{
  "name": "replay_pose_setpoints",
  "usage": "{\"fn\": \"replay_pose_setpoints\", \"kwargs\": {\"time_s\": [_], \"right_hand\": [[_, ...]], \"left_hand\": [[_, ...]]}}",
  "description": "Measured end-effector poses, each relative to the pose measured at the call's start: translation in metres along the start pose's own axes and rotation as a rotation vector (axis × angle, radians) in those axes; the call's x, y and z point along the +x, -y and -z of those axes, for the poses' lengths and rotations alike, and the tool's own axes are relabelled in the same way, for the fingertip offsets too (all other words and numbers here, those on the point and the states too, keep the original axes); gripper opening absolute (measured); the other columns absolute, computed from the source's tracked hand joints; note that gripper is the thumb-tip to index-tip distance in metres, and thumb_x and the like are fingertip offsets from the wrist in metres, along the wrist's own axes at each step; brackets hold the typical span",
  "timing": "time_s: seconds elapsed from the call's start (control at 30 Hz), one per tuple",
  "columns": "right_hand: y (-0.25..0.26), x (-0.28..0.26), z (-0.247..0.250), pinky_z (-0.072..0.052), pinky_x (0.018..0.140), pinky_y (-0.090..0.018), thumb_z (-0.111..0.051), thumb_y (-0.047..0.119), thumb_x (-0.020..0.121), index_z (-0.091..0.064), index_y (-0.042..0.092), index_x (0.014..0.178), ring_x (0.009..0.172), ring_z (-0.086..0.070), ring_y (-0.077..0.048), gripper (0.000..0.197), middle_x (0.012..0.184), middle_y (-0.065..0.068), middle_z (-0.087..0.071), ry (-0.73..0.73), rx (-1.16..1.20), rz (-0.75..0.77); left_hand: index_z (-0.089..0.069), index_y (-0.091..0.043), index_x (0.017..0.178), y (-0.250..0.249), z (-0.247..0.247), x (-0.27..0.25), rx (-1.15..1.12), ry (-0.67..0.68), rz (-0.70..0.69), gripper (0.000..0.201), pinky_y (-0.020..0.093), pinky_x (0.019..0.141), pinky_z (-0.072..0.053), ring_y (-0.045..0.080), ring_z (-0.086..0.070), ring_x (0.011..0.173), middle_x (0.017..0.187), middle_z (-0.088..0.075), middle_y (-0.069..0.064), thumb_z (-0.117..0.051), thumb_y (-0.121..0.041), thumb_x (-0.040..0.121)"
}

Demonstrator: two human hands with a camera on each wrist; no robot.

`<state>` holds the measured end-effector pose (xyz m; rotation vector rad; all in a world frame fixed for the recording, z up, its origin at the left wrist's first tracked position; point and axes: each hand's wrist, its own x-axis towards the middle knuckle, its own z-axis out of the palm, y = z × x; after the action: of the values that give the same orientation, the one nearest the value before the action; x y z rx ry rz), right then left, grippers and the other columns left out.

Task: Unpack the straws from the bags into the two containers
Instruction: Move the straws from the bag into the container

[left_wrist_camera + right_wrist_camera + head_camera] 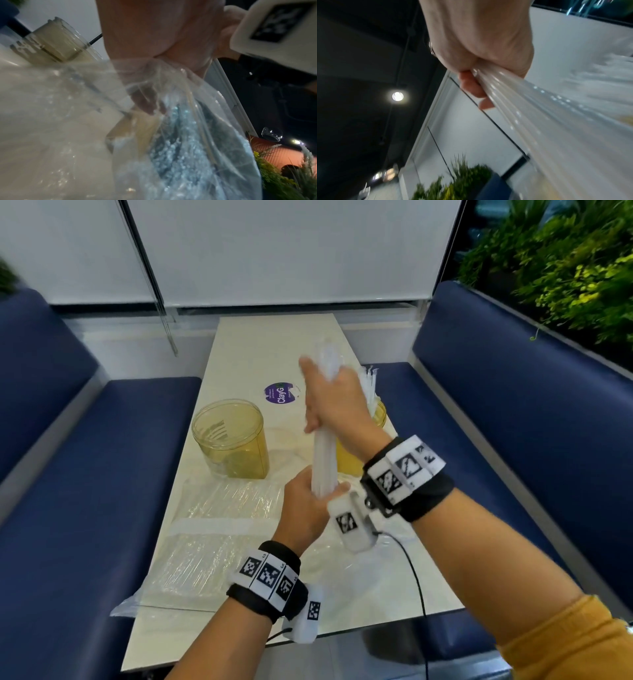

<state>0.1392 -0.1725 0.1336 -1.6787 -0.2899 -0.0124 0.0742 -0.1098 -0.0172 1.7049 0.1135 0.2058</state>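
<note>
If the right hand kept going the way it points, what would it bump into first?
Probably nothing on the table: the right hand, gripping the straw bundle, points up and away toward the white window blind. Depth is unclear.

Dim, even light — wrist views motion-blurred

One readable text — "ClayG", white on a round purple sticker [278, 394] on the table [239, 344] — its smaller print too blurred.

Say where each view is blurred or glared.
Head view: sharp, only the upper end of the straw bundle smears. Left wrist view: soft, with speckled glare on the plastic bag. Right wrist view: motion-streaked straws, flaring ceiling lamp.
</note>
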Motion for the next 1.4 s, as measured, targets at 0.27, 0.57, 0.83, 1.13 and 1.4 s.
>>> {"fn": "replay_pose_setpoints", "kwargs": {"time_s": [0.27,0.57,0.83,1.13,1.4], "right_hand": [[0.065,0.081,0.069,-0.034,0.041,-0.027,-0.053,0.032,0.101,-0.045,0.014,0.066,0.041,-0.036,-0.015,0.041,0.051,-0.002,-0.037,-0.281,0.272,0.431],[-0.053,0.129,0.072,-0.038,0.041,-0.021,-0.055,0.04,0.1,-0.045,0.017,0.067,0.039,-0.041,-0.006,0.041,0.049,0.003,-0.044,-0.26,0.028,0.134],[-0.12,0.123,0.078,-0.053,0.092,-0.044,-0.059,0.031,0.093,-0.071,0.0,0.073,0.072,-0.064,-0.018,0.039,0.079,-0.011,-0.073,-0.212,-0.363,-0.098],[-0.102,0.117,0.096,-0.049,0.096,-0.028,-0.065,0.021,0.093,-0.059,0.021,0.132,0.103,-0.062,-0.012,0.039,0.118,-0.001,-0.068,-0.194,-0.635,0.345],[-0.093,0.093,0.1,-0.05,0.094,-0.047,-0.04,0.035,0.104,-0.061,0.011,0.129,0.113,-0.058,-0.033,0.04,0.119,-0.014,-0.066,0.095,-1.148,0.281]], "left_hand": [[-0.069,-0.018,0.085,0.002,0.004,0.003,0.035,-0.016,-0.051,0.01,0.024,0.071,-0.057,0.019,-0.073,0.084,0.099,-0.071,-0.003,-0.08,-0.019,0.086],[-0.069,-0.019,0.084,-0.003,0.009,0.011,-0.003,-0.048,-0.045,0.01,0.028,0.072,-0.059,0.017,-0.073,0.085,0.098,-0.071,-0.002,-0.079,-0.018,0.087],[-0.07,-0.016,0.087,-0.006,0.013,0.013,-0.011,-0.063,-0.062,0.008,0.032,0.075,-0.06,0.019,-0.074,0.084,0.097,-0.068,-0.006,-0.076,-0.011,0.088],[-0.07,-0.017,0.09,-0.01,0.012,0.012,-0.035,-0.047,-0.065,0.011,0.035,0.077,-0.061,0.017,-0.075,0.084,0.102,-0.07,-0.003,-0.073,-0.006,0.089],[-0.068,-0.025,0.091,-0.01,0.011,0.006,-0.047,-0.005,-0.093,0.031,0.026,0.072,-0.055,0.022,-0.074,0.092,0.108,-0.069,-0.002,-0.067,0.005,0.084]]}}
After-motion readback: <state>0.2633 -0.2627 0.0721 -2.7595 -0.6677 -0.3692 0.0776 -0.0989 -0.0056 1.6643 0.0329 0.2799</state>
